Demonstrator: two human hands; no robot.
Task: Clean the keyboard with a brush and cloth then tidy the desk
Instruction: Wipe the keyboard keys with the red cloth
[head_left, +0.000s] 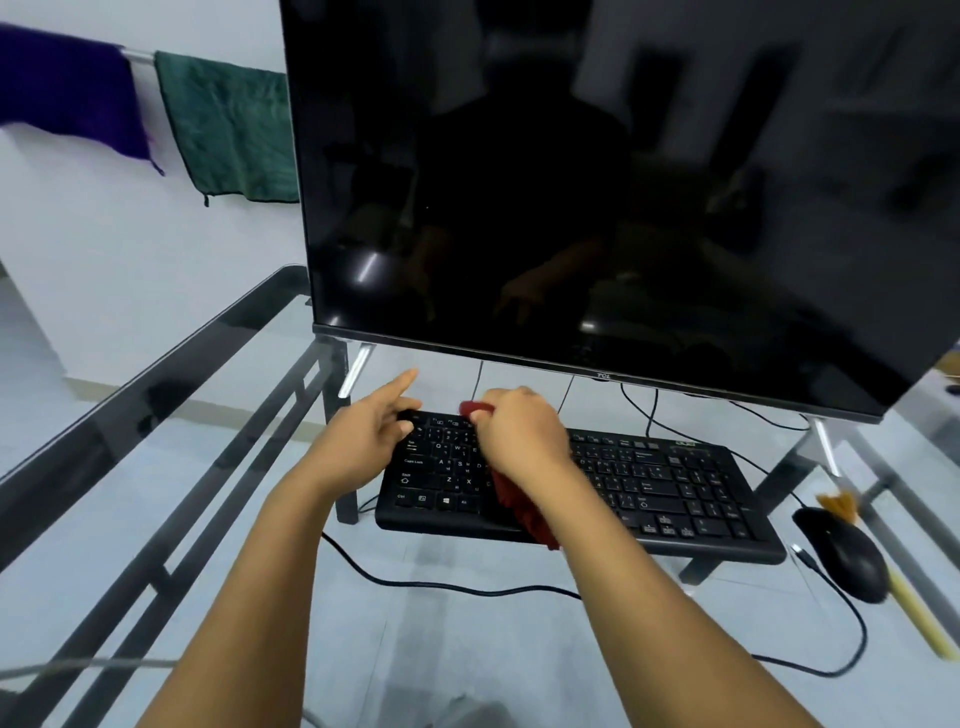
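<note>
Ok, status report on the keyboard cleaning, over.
Right hand grips red cloth on keyboard. Left hand rests on its left end. Brush lies by mouse. No obstruction seen.

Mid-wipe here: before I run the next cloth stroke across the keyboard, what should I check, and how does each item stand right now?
1. The red cloth is gripped in the right hand: ok.
2. The left hand is on the left end of the keyboard to steady it: ok. How firm the hold is: cannot tell.
3. The right half of the keyboard is free of anything lying on it: ok.
4. The mouse sits apart from the keyboard's right end: ok, though close.
5. The brush is set aside beside the mouse, out of the stroke path: ok.
6. The keys already wiped are free of dust: cannot tell.
</note>
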